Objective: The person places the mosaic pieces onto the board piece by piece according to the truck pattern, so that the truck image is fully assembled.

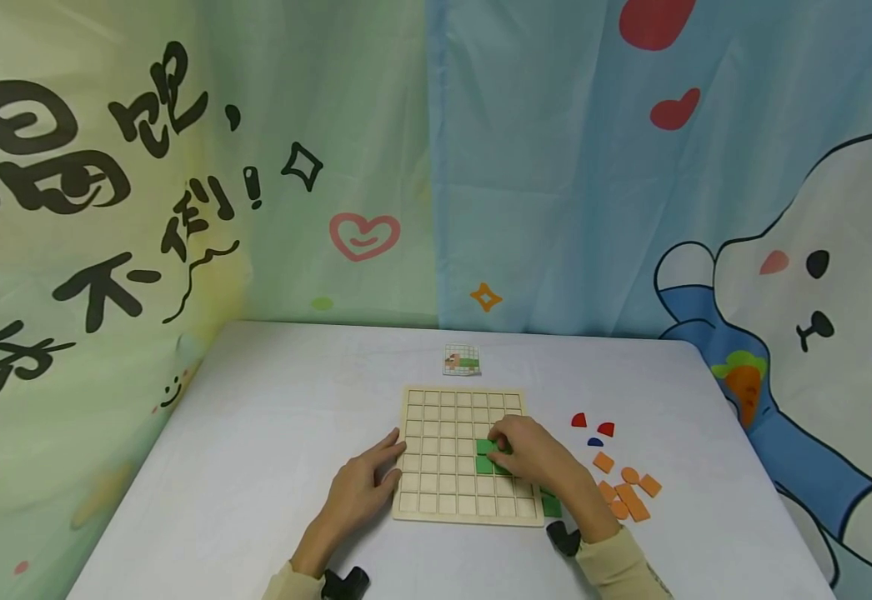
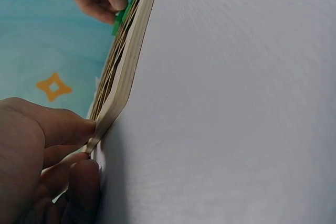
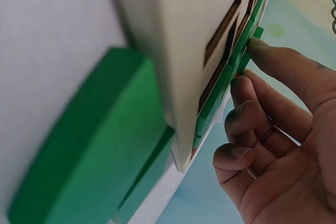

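Observation:
A pale wooden grid board (image 1: 436, 417) lies on the table, with several green tiles (image 1: 484, 465) in its right half. Over these tiles my right hand (image 1: 537, 454) pinches a small green tile (image 3: 259, 32) between thumb and forefinger; its exact shape is partly hidden by the fingers. The other fingers of that hand curl loosely below in the right wrist view. My left hand (image 1: 361, 483) rests against the board's left edge, the thumb and fingertips touching the rim. Beside the board's lower right corner lie more green tiles (image 1: 552, 505), partly behind my right forearm.
A small picture card (image 1: 462, 360) lies beyond the board. To the right are red pieces (image 1: 578, 421), a blue half-round piece (image 1: 595, 442) and several orange pieces (image 1: 633, 502). A printed curtain (image 1: 526, 167) hangs behind the white table (image 1: 278, 433).

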A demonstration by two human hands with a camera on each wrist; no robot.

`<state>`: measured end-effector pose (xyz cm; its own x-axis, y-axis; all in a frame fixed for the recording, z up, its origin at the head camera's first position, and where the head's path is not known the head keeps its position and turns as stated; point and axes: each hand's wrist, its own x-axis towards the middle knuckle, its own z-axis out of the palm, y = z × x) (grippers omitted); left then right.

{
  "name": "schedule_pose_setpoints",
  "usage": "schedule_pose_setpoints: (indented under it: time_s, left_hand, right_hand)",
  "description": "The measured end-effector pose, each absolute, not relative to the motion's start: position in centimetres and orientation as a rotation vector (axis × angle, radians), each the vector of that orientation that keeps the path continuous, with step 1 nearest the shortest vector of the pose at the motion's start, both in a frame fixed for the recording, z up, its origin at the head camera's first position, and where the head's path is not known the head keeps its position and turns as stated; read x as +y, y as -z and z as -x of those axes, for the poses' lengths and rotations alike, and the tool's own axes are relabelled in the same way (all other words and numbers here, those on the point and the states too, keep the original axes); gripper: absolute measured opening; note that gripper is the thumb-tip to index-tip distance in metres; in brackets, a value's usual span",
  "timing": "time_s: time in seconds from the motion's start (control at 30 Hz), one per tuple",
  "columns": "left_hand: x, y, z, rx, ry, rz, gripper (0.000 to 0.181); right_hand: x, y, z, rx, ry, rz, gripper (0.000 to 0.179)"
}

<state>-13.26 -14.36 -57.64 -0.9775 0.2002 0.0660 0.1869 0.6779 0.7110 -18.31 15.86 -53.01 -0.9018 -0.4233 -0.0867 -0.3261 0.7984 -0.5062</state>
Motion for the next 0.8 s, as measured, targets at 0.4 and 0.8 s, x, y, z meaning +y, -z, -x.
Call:
schedule_pose_setpoints:
  time_s: [0.4, 0.8]
  left_hand:
    - [-14.32, 57.60, 13.25, 2.851, -1.208, -0.317, 0.045]
    - [-14.40, 57.57, 13.26, 2.851, -1.210, -0.343, 0.045]
  right_hand:
    - [15.78, 53.19, 18.52, 2.787, 0.723, 0.577, 0.019]
    - [16.10, 53.12, 18.25, 2.803, 0.746, 0.586, 0.019]
